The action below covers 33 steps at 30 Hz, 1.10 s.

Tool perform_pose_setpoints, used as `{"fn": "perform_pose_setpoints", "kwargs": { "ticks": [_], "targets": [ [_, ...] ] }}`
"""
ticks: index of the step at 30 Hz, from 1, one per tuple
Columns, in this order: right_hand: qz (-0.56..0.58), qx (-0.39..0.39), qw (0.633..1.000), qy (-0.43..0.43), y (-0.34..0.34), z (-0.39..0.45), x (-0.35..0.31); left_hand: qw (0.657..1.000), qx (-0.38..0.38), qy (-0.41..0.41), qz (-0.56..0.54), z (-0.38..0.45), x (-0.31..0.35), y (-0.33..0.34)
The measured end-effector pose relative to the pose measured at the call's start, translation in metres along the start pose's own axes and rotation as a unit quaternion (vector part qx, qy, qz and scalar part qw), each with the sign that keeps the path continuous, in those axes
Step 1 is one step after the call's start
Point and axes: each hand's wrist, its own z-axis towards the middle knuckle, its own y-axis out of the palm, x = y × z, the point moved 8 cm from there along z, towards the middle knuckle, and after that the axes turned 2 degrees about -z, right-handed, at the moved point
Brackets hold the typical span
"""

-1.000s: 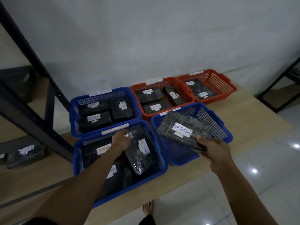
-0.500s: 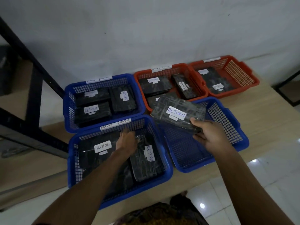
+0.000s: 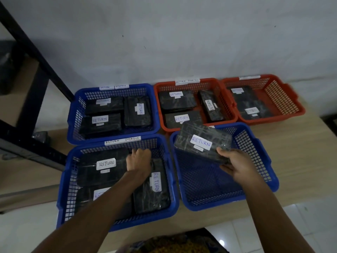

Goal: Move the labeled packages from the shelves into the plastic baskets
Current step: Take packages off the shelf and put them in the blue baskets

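Note:
My right hand point(image 3: 238, 166) grips a black wrapped package point(image 3: 202, 141) labelled RETURN by its near edge, tilted above the near right blue basket point(image 3: 255, 152), which holds nothing else. My left hand point(image 3: 139, 159) reaches into the near left blue basket point(image 3: 116, 141), fingers curled down onto the top end of a black RETURN package point(image 3: 153, 190) lying lengthwise on the right. Two more RETURN packages point(image 3: 102, 167) lie beside it, one partly hidden by my forearm.
A far blue basket point(image 3: 111, 92) and two red baskets point(image 3: 187, 83) point(image 3: 284, 99) stand along the white wall, each holding labelled black packages. A dark metal shelf frame point(image 3: 32, 83) rises at the left. All baskets sit on a wooden surface point(image 3: 300, 152).
The lengthwise package in the near left basket has settled flat from its tilted position. My right hand with its package has stayed over the near right basket. The camera moved closer and tilted down.

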Motion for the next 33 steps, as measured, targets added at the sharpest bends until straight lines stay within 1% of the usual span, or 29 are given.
{"fn": "perform_pose_setpoints", "kwargs": {
  "ticks": [2, 4, 5, 6, 8, 11, 13, 15, 19, 24, 27, 29, 33],
  "targets": [
    [-0.011, 0.005, 1.000, 0.009, -0.021, 0.011, 0.001, 0.995, 0.054, -0.013, -0.088, 0.000, 0.004, -0.015],
    [-0.013, 0.018, 1.000, 0.022, -0.041, 0.022, 0.002, 0.976, 0.119, -0.015, -0.183, 0.001, 0.009, -0.030],
    [-0.015, 0.022, 0.999, 0.026, -0.048, 0.027, 0.002, 0.967, 0.138, -0.005, -0.216, 0.003, 0.015, -0.034],
    [-0.021, 0.024, 0.999, 0.029, -0.051, 0.032, 0.002, 0.960, 0.147, 0.014, -0.237, 0.004, 0.024, -0.037],
    [-0.039, 0.009, 0.999, 0.030, -0.047, 0.040, 0.004, 0.954, 0.139, 0.062, -0.258, 0.007, 0.048, -0.040],
    [-0.073, -0.025, 0.997, 0.030, -0.026, 0.050, 0.006, 0.965, 0.087, 0.102, -0.225, 0.013, 0.079, -0.030],
    [-0.094, -0.044, 0.994, 0.023, -0.009, 0.057, 0.007, 0.978, 0.057, 0.100, -0.175, 0.015, 0.089, -0.017],
    [-0.115, -0.048, 0.992, 0.014, 0.005, 0.063, 0.007, 0.985, 0.040, 0.088, -0.145, 0.014, 0.093, -0.007],
    [-0.136, -0.041, 0.990, -0.020, 0.023, 0.078, 0.006, 0.990, 0.023, 0.072, -0.119, 0.007, 0.095, 0.002],
    [-0.201, -0.027, 0.978, -0.044, 0.027, 0.092, 0.004, 0.991, 0.016, 0.060, -0.118, 0.004, 0.096, 0.005],
    [-0.245, -0.035, 0.968, -0.046, 0.030, 0.091, 0.001, 0.991, 0.018, 0.048, -0.121, 0.002, 0.097, 0.006],
    [-0.293, -0.036, 0.954, -0.052, 0.028, 0.091, 0.000, 0.991, 0.022, 0.044, -0.125, 0.001, 0.098, 0.008],
    [-0.301, -0.071, 0.948, -0.069, 0.028, 0.091, -0.005, 0.989, 0.027, 0.033, -0.139, 0.000, 0.099, 0.008]
  ]
}}
